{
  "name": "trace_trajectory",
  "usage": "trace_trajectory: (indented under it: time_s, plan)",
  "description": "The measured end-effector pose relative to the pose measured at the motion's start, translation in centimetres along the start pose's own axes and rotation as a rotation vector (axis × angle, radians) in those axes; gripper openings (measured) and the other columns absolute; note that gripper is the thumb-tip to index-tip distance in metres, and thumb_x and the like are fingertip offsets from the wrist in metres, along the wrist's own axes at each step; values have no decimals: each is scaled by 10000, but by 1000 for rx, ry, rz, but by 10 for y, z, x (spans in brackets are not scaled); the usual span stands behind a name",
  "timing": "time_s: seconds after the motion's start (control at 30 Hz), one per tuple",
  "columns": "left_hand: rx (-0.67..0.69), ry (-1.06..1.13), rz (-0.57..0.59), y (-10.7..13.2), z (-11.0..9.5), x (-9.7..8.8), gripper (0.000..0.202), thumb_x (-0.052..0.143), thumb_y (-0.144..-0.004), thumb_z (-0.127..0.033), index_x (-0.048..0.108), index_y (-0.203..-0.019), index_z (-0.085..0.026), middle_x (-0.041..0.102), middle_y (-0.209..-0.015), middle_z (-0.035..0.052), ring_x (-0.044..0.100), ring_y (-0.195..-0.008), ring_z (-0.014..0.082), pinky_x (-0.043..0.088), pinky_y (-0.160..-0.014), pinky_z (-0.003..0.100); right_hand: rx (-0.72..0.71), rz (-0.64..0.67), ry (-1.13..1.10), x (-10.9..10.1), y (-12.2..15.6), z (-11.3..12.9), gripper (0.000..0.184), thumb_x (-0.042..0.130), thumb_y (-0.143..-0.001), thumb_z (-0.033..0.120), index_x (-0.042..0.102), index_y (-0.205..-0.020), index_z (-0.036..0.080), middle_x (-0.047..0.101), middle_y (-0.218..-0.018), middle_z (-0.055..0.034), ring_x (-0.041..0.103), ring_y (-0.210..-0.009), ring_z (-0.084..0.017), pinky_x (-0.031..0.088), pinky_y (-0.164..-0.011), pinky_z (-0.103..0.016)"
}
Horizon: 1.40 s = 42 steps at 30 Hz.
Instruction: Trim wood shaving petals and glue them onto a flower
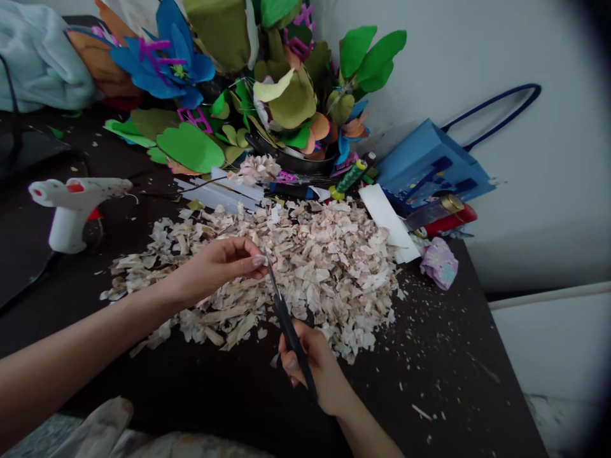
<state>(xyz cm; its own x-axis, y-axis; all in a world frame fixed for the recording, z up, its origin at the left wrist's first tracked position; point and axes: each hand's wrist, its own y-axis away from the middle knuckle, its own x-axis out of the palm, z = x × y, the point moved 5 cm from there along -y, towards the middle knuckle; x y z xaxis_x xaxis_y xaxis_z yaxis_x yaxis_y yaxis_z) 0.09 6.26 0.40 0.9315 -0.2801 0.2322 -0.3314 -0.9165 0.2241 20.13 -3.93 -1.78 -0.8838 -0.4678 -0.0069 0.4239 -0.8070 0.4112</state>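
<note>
Head view: left hand (236,259) has fingertips pinched together beside the tip of the black-handled, metal-bladed scissors (292,334); any piece between them is too small to tell. Right hand (315,361) clamped around the handle, hands well apart. Wide heap of pale beige papery scraps (338,257) mid-bench (463,375), behind scissors. White plastic glue gun (69,202) at 10 o'clock of heap, untouched. Judgement: plenty already in small pieces, trimming looks mid-run; what's left, can't tell.
</note>
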Motion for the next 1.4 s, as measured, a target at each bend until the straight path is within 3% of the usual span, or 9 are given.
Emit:
trace_trajectory:
  time_s: [0.37, 0.63, 0.8, 1.1, 1.4]
  plan:
    - [-4, 34, 17, -1, 2, -2, 301, 818, -787, -440, 664, -810, -182, 743, -836, 27, 684, -766, 140, 574, -792, 282, -10, -6, 21, -1, 0, 2, 628, 646, -745, 809, 562, -777, 188, 468, -577, 53, 437, -484, -97, 327, -440, -205]
    - [-8, 18, 18, -1, 0, -3, 300, 822, -781, -438, 667, -813, -183, 749, -847, 32, 686, -767, 141, 577, -784, 275, 10, -1, -44, 0, 0, -1, 523, 710, -783, 690, 550, -771, 191, 475, -556, 65, 423, -455, -83, 316, -436, -194]
    - [-13, 3, 32, -1, -2, -3, 293, 819, -779, -441, 672, -801, -189, 751, -847, 35, 693, -772, 153, 581, -794, 296, 15, 1, -50, 0, 0, -1, 550, 713, -757, 717, 553, -769, 191, 479, -561, 64, 418, -448, -80, 305, -432, -198]
    - [-38, -19, 114, -3, -5, -8, 277, 822, -776, -420, 674, -788, -186, 762, -855, 46, 706, -769, 156, 583, -759, 277, 39, 17, -46, -1, 1, -1, 460, 753, -785, 610, 552, -753, 197, 476, -564, 66, 409, -454, -84, 297, -434, -201]
    - [-82, -42, 178, -6, -7, -11, 259, 843, -734, -419, 695, -759, -209, 786, -857, 31, 729, -766, 163, 598, -722, 260, 52, 26, 30, -5, 1, 1, 475, 742, -780, 630, 508, -748, 218, 525, -570, 50, 514, -511, -123, 373, -483, -220]
